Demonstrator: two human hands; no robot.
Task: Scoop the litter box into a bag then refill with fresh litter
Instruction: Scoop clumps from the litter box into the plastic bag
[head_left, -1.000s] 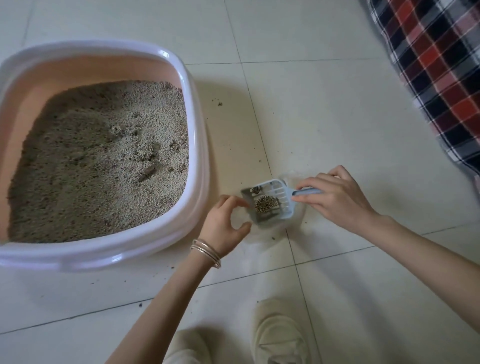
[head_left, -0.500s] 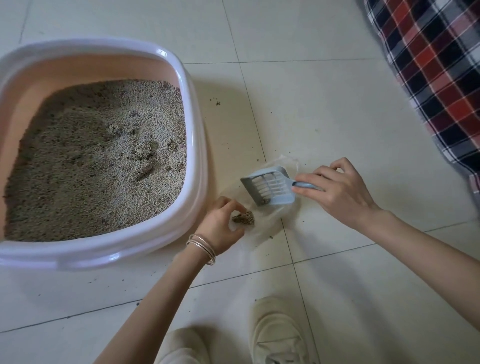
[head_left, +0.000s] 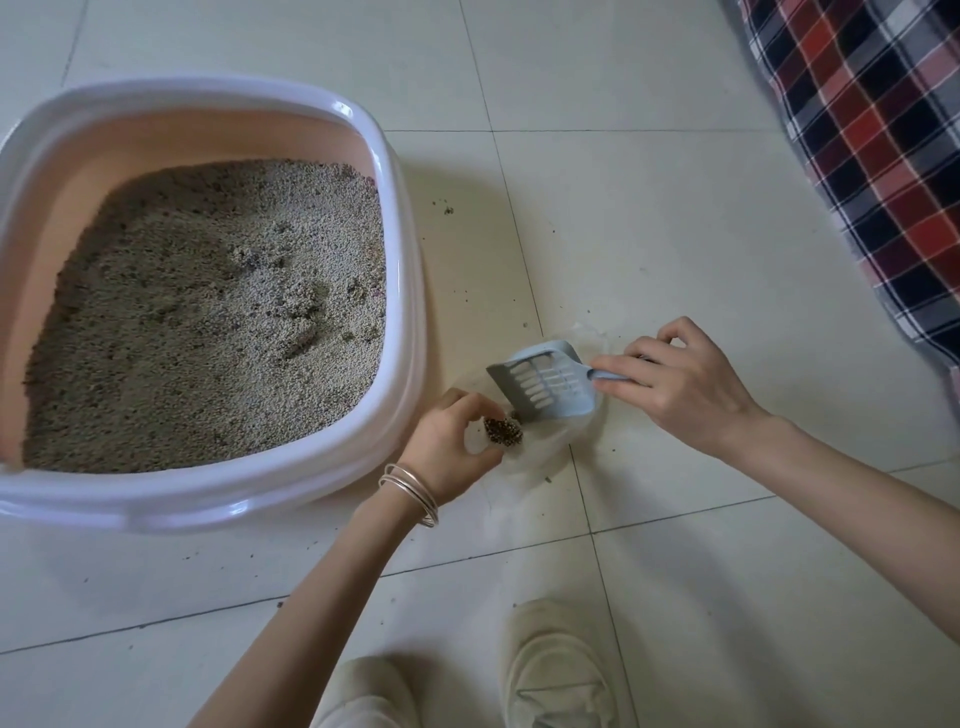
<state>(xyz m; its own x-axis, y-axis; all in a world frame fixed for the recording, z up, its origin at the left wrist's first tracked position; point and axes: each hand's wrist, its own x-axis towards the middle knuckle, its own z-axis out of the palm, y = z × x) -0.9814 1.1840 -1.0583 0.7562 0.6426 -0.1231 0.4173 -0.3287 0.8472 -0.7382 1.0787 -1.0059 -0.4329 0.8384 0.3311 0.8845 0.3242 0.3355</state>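
A pink litter box with a white rim (head_left: 400, 291) stands on the tiled floor at the left, filled with grey litter (head_left: 208, 312). To its right lies a clear plastic bag (head_left: 540, 447). My left hand (head_left: 447, 447) pinches the bag's edge and holds it open. A dark clump (head_left: 503, 432) lies inside the bag beside my fingers. My right hand (head_left: 675, 389) grips the handle of a pale blue slotted scoop (head_left: 545, 384), which is tilted over the bag with its blade down and empty.
A red, black and white plaid cloth (head_left: 872, 156) covers the floor at the upper right. My shoe (head_left: 556, 670) and trouser leg are at the bottom. Stray litter grains dot the tiles near the box.
The scoop tipped and the clump slid off it into the bag next to my left hand. The scoop now holds nothing.
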